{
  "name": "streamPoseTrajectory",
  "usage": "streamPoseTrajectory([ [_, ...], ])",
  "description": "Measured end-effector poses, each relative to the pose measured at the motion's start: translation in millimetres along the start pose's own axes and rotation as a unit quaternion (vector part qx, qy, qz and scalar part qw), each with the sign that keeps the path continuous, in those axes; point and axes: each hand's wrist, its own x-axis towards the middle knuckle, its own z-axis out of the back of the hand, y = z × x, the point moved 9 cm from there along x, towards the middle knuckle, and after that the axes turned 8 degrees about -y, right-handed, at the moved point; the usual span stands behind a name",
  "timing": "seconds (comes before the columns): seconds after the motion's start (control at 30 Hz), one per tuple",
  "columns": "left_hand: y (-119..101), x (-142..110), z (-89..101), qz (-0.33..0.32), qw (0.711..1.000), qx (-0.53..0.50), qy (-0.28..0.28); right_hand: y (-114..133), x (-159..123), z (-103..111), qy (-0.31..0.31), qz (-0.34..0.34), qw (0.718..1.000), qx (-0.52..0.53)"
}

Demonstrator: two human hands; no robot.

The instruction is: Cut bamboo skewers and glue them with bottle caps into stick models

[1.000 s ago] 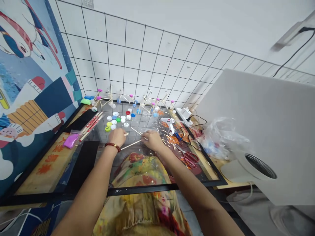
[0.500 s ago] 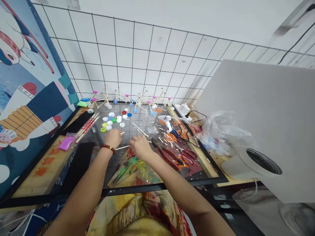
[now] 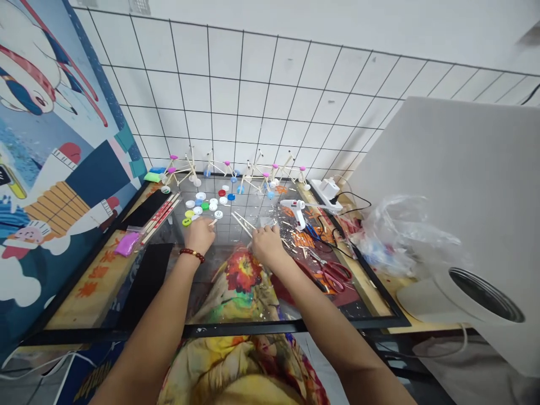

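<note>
My left hand (image 3: 199, 234) is closed in a pinch over the glass tabletop, near the bottle caps. A short wooden stick (image 3: 214, 221) pokes out of its fingertips. My right hand (image 3: 266, 245) lies farther right, its fingers curled down at the near ends of thin wooden sticks (image 3: 242, 223). It seems to grip one of these, though the fingertips are partly hidden. Beyond my left hand lie several loose bottle caps (image 3: 205, 206) in white, yellow, green, red and blue. Red-handled pliers (image 3: 307, 271) are mostly covered by my right hand and forearm.
A white glue gun (image 3: 295, 209), red-handled scissors (image 3: 335, 274) and wood scraps lie right. Stick frames with pink and blue pieces (image 3: 248, 175) stand at the back. A power strip (image 3: 324, 194), plastic bag (image 3: 392, 236), red-and-white sticks (image 3: 160, 218) and a purple packet (image 3: 127, 243) sit around.
My hands have moved apart. The right went right and away from me, over the pliers; the left rose slightly toward the caps. The long stick between them is gone from there.
</note>
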Motion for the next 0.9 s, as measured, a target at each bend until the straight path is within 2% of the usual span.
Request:
streamPoseTrajectory([
  [0.07, 5.5, 0.9, 0.7, 0.032, 0.997, -0.066, 0.011, -9.9, 2.2, -1.8, -0.002, -0.022, 1.000, -0.006],
  [0.13, 2.3, -2.0, -9.2, 0.044, 0.986, -0.146, 0.066, -21.5, 5.1, -2.3, -0.004, -0.044, 0.999, -0.009],
  [0.2, -9.8, -9.2, -23.7, 0.026, 0.972, -0.193, 0.135, -31.1, 7.0, -0.6, -0.007, -0.057, 0.998, -0.008],
  [0.27, -22.6, -17.5, -35.3, 0.003, 0.961, -0.211, 0.176, -37.1, 6.3, 4.3, -0.010, -0.060, 0.998, -0.006],
  [0.4, -37.3, -26.9, -42.4, -0.025, 0.955, -0.229, 0.189, -46.8, -4.0, 23.0, -0.025, -0.059, 0.998, 0.010],
  [0.5, -38.2, -24.4, -30.3, -0.038, 0.952, -0.251, 0.169, -58.3, -16.1, 39.3, -0.061, -0.066, 0.994, 0.067],
  [0.6, -26.5, -16.4, -9.5, -0.009, 0.954, -0.265, 0.140, -68.3, -28.5, 44.8, -0.073, -0.079, 0.986, 0.124],
  [0.7, -12.7, -9.7, 13.3, 0.014, 0.970, -0.219, 0.106, -61.6, -36.8, 44.9, -0.055, -0.046, 0.987, 0.146],
  [0.8, -6.6, -11.3, 27.9, 0.005, 0.984, -0.150, 0.097, -52.2, -44.2, 46.5, -0.034, -0.005, 0.989, 0.143],
  [0.9, -5.6, -21.9, 33.5, -0.023, 0.989, -0.105, 0.099, -63.7, -58.7, 41.9, -0.012, -0.024, 0.988, 0.151],
])
